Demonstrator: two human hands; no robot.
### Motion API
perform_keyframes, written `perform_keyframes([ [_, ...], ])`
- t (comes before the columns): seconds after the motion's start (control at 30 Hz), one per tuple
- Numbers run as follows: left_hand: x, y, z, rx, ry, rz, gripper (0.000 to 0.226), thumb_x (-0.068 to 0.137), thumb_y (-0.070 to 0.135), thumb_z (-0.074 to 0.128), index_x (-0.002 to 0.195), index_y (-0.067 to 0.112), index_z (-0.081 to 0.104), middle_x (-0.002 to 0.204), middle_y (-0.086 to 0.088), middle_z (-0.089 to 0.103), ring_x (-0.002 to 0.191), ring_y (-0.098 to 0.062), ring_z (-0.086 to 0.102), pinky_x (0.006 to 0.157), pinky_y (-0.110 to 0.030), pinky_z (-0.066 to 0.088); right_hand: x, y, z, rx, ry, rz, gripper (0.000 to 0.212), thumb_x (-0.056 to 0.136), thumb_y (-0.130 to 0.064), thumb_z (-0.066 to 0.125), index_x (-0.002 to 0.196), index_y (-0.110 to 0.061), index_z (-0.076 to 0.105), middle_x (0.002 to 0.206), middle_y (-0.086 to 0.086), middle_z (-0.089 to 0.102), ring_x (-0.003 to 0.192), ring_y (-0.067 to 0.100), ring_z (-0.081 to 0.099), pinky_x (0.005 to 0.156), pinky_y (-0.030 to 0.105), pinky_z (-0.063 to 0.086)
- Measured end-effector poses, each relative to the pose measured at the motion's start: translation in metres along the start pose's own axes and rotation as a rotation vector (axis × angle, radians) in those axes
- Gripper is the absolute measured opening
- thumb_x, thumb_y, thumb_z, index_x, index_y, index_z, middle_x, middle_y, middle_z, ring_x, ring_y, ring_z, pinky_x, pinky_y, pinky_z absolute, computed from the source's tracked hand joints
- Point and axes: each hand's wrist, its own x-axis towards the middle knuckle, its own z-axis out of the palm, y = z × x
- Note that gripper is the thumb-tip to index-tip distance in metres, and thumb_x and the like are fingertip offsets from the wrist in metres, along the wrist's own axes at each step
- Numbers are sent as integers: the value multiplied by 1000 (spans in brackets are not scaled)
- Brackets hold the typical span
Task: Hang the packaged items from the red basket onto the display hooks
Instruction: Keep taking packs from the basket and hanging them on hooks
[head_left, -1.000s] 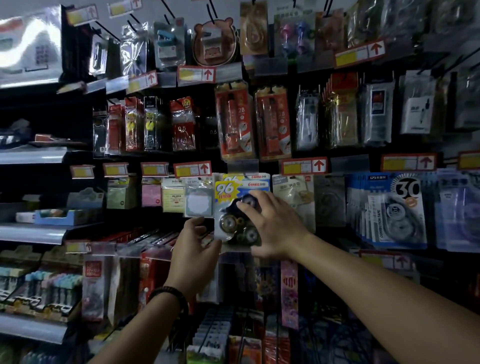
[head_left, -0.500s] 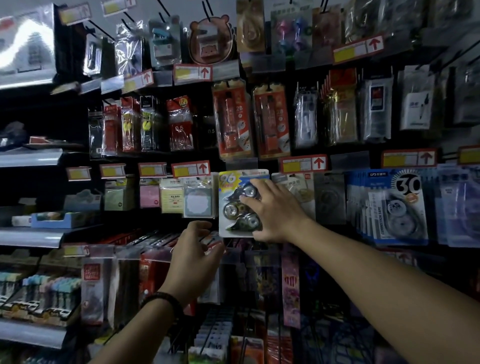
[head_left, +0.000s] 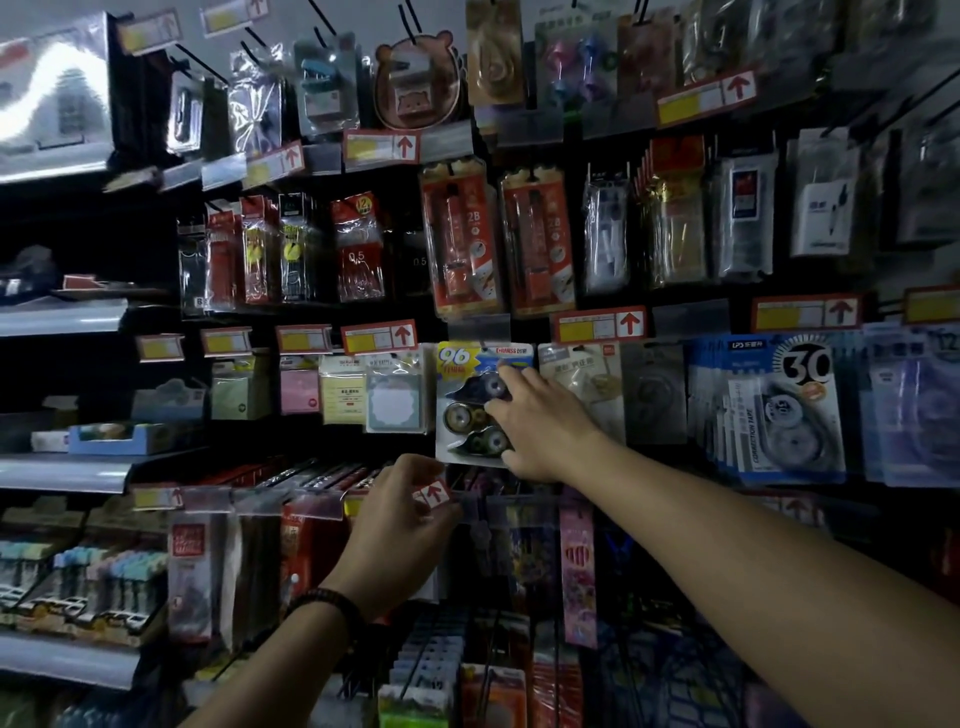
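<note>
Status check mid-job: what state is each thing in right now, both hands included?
96 pack, upright in the row of hanging packs, held; its hook is not visible.
right hand, holds the 96 pack by its right side.
left hand, fingers curled round the red-arrow price tag.
sticky-note pack, hanging just left of the 96 pack.
blue 30 packs, hanging, untouched.

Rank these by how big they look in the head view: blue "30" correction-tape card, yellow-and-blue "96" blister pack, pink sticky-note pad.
1. Blue "30" correction-tape card, largest.
2. Yellow-and-blue "96" blister pack, partly hidden by the right hand.
3. Pink sticky-note pad, smallest.
Similar depth, so nearness matters little.
</note>
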Motion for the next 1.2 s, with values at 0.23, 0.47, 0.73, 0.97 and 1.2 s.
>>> perform_keyframes([
  [0.23, -25, 3, 2, 47, -133, 28, 28, 95, 32, 76, 121, 32, 64, 122, 12, 64, 107, -8, 65, 90, -40, 62, -43, -1, 1, 20, 12, -100, 49, 92, -34, 62, 136, -12, 62, 156, 18, 42, 143, 35, 39, 113, 49, 42],
  [0.47, -105, -20, 40, 47, -285, -25, 14, 99, 32, 73, 107, 41, 64, 113, 14, 68, 100, -3, 68, 81, -17, 56, -121, -10, 39, 132, 2, -153, 41, 93, -42, 63, 122, -14, 67, 118, 11, 65, 113, 33, 58, 91, 47, 51],
  [0.73, -234, -82, 107, -26, -538, -226, 10, 96, 34, 77, 102, 36, 70, 100, 11, 76, 87, -5, 76, 69, -29, 57, -273, -45, 144, 619, -302, 151, 30, 94, -45, 68, 117, -26, 70, 114, 3, 71, 104, 23, 66, 84, 41, 56],
  [0.97, -335, -159, 176, 113, -859, -366, 9, 95, 41, 77, 103, 40, 72, 111, 15, 75, 94, -6, 74, 85, -37, 64, -393, -102, 281, 845, -652, 412, 24, 88, -35, 73, 108, -21, 76, 94, -2, 73, 92, 21, 72, 77, 36, 57],
  [1.2, -415, -217, 244, 213, -1050, -469, 15, 95, 23, 74, 109, 27, 74, 111, 4, 76, 100, -15, 71, 81, -24, 48, -490, -181, 385, 963, -1016, 505, 26, 94, -29, 75, 119, -21, 73, 116, -1, 74, 108, 18, 69, 91, 37, 58],
])
